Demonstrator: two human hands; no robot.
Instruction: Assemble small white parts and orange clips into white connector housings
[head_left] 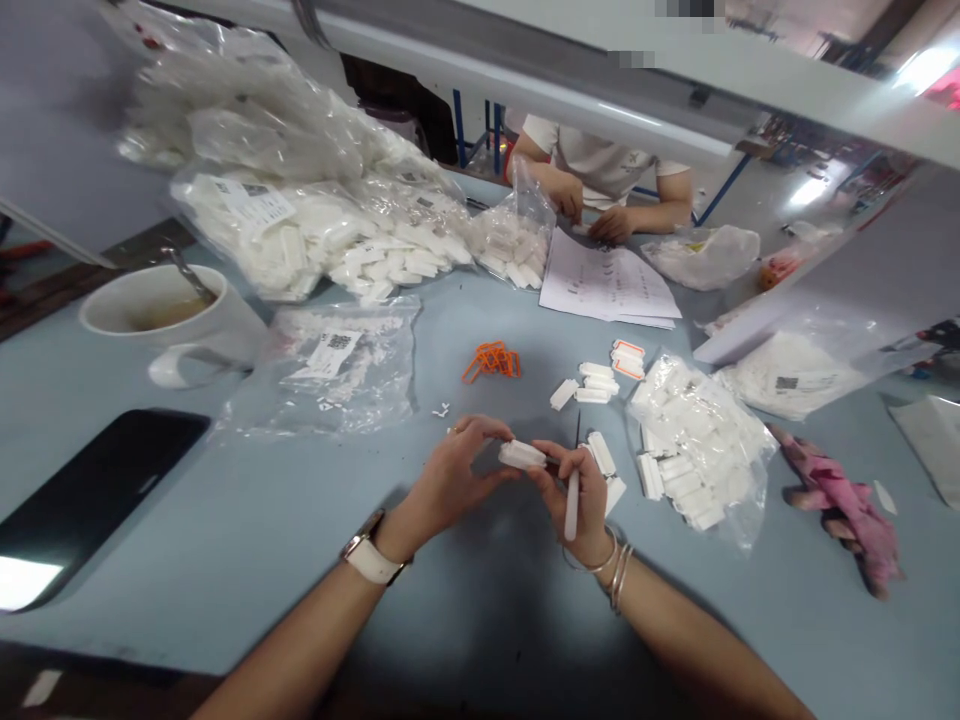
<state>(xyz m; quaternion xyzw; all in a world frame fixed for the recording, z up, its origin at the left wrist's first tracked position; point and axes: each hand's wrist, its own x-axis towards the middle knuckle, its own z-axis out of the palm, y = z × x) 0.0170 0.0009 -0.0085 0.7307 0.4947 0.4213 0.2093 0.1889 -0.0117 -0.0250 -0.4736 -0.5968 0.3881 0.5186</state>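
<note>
Between the fingertips of both hands is a small, oblong white plastic housing (522,456). My left hand (450,475) pinches its left end, thumb below and fingers above. At the other end, my right hand (581,500) grips it and also carries a thin tool with a white handle (572,508), whose dark slim tip points away from me. Just beyond the hands lies a small heap of orange rectangular rings (492,361). Loose white housings (596,383) sit to the right of it, and two pieces with orange rims (628,359) lie beside them. Tiny white bits (441,410) are near my left hand.
An open bag of white parts (701,440) lies at right, beside a pink cloth item (844,505). Large filled bags (300,220) are piled back left. A mug (176,320), flat bag (352,365) and phone (97,500) stand left. Across the table, a person works near papers (607,280).
</note>
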